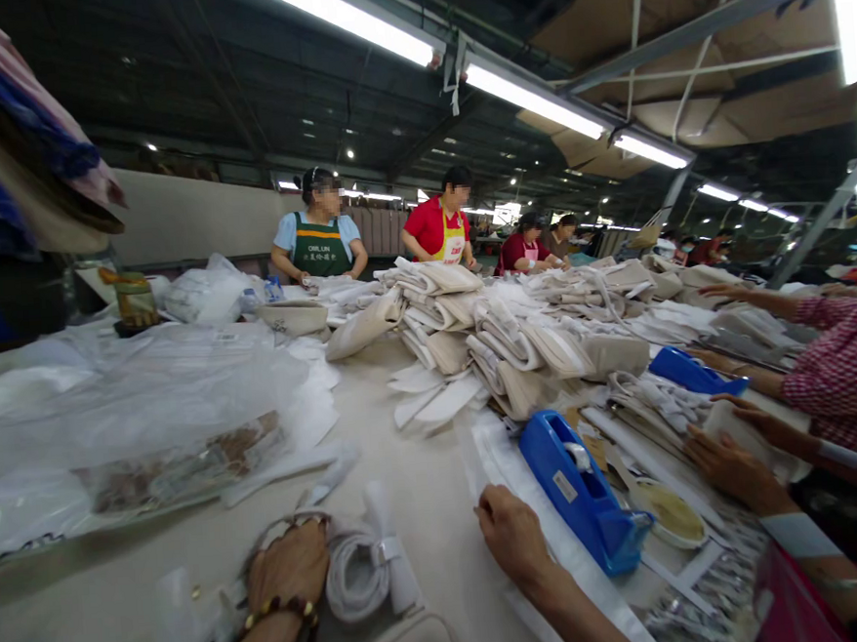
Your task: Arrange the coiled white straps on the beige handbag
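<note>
Strap (356, 605) lies coiled, seemingly done, at three o'clock from the left hand (291, 563), its fingers too hidden to tell, while the right hand (515, 532) curls fingers together, the pile (438, 309) at twelve likely unfinished.

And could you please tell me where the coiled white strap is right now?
In the head view, the coiled white strap lies low, left of centre, just right of the left hand.
</note>
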Tool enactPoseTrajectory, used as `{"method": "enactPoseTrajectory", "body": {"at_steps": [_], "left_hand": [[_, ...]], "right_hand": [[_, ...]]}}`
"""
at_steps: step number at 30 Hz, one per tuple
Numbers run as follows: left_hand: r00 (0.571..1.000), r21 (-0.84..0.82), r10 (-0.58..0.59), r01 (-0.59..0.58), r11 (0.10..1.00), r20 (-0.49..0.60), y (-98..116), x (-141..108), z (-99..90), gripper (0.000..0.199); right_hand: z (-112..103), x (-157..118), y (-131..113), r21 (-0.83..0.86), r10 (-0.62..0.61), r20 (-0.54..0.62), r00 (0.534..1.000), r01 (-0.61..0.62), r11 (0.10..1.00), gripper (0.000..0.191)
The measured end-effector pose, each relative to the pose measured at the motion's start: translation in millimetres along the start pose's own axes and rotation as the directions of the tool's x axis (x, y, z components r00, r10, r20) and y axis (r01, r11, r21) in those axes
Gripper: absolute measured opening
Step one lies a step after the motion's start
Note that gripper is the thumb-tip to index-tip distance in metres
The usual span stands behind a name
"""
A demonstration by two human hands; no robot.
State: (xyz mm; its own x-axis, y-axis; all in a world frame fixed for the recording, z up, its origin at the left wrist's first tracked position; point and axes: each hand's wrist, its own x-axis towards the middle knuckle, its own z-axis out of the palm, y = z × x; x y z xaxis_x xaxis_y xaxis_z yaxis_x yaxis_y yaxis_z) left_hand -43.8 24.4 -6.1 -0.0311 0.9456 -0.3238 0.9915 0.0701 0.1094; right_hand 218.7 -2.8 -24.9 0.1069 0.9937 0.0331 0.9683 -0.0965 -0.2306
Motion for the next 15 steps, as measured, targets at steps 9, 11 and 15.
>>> {"method": "enactPoseTrajectory", "body": {"at_steps": [9,11,15], "left_hand": [[1.000,-0.012,-0.005,0.005,1.000,0.008,-3.0,2.7,1.6,0.045],[1.000,-0.008,0.004,-0.004,1.000,0.002,-2.8,3.4,2.8,0.044],[0.999,0.007,0.032,-0.032,0.999,-0.009,-4.0,2.0,4.1,0.043]], "right_hand": [[2.7,12.3,-7.8,0.173,-0.173,0.115,0.978,0.152,0.973,0.041],[9.6,32.4,-8.7,0.130,-0.139,0.030,0.990,0.134,0.982,0.040],[36.3,43.0,-20.7,0.089,-0.186,0.026,0.982,0.183,0.979,0.052]]}}
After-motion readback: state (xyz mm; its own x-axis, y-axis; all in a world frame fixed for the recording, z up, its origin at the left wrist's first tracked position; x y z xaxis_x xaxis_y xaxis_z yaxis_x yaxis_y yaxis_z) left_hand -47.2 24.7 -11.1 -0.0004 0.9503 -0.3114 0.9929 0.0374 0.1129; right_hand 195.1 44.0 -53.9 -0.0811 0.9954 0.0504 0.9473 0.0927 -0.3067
